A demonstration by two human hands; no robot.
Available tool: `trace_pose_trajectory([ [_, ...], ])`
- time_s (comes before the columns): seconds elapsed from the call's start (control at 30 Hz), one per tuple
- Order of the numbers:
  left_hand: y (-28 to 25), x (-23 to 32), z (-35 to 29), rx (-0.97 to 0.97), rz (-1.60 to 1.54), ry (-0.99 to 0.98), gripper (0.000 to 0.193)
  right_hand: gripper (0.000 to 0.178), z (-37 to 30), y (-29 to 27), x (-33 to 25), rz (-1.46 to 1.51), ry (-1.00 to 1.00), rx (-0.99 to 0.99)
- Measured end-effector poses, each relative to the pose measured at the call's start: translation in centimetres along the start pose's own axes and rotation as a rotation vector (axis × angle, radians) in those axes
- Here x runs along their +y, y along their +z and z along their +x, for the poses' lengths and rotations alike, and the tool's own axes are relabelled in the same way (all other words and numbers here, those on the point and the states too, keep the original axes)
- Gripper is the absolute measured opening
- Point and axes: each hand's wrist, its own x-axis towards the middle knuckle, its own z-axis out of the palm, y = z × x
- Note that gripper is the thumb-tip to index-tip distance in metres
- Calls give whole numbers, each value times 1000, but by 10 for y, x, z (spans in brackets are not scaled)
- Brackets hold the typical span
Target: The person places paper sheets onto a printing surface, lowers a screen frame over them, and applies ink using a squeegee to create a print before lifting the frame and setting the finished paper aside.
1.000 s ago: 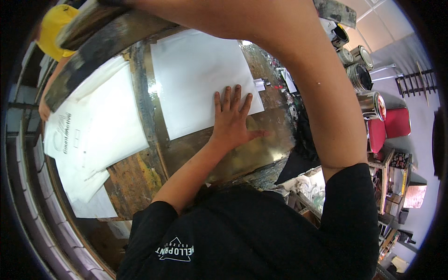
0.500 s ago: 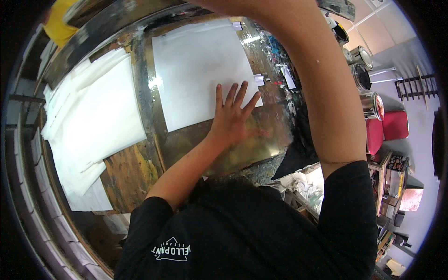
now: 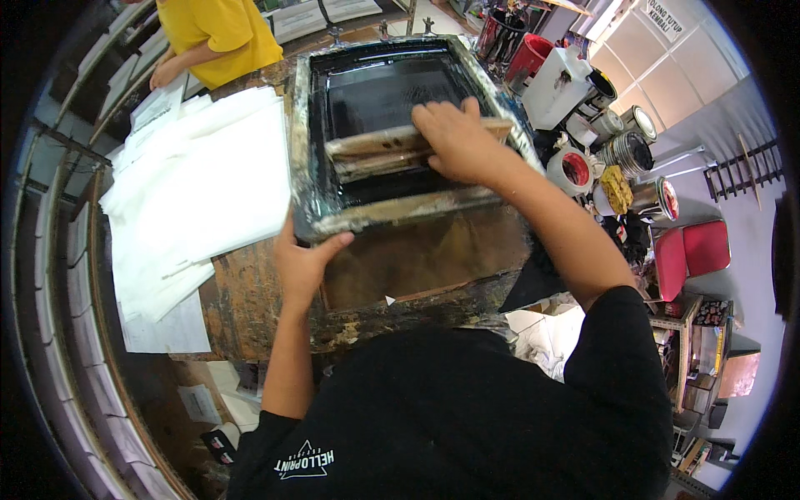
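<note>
A screen printing frame [image 3: 400, 208], its wooden rim smeared with ink, lies lowered on the worktable. Dark ink coats the mesh [image 3: 383, 92] inside it. Across the near part of the mesh stands a wide wooden squeegee [image 3: 371, 150], gripped near its right end by my right hand [image 3: 458, 137]. My left hand [image 3: 304, 262] holds the frame's near left corner, thumb along the front edge and fingers at the left side, partly hidden. The paper seen on the board earlier is out of sight; the frame covers that area.
Left of the frame lies a loose pile of white sheets [image 3: 200, 192]. Cans, a red bucket [image 3: 530, 60], a white container [image 3: 557, 87] and a tape roll [image 3: 575, 169] crowd the right side. Beyond the pile stands a person in yellow [image 3: 221, 37]. Racks line the left.
The frame has come down over the board. My left hand moved from the paper to the frame's corner; my right hand, formerly out of view, now grips the squeegee. The person in yellow shows more.
</note>
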Motion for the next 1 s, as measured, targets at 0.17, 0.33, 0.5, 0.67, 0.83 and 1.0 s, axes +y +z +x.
trace_pose_trajectory([
  [0.17, 5, -50, -17, 30, 768, 100, 113, 55, -39, 55, -10, 75, 11, -77],
  [0.33, 3, -67, -17, 33, 810, 136, 120, 43, -43, 62, -31, -28, 43, -27],
  [0.5, 4, -70, -17, 10, 788, 118, 122, 44, 14, 86, 4, -99, 34, 94],
  [0.67, -1, -66, -15, -6, 805, 157, 126, 51, 104, 112, 60, -112, 42, 103],
  [0.83, -2, -65, -15, -5, 756, 166, 128, 53, 183, 136, 115, -190, 46, 175],
  [1.0, -2, -63, -16, 32, 758, 230, 128, 50, 193, 114, 124, -129, 20, 17],
])
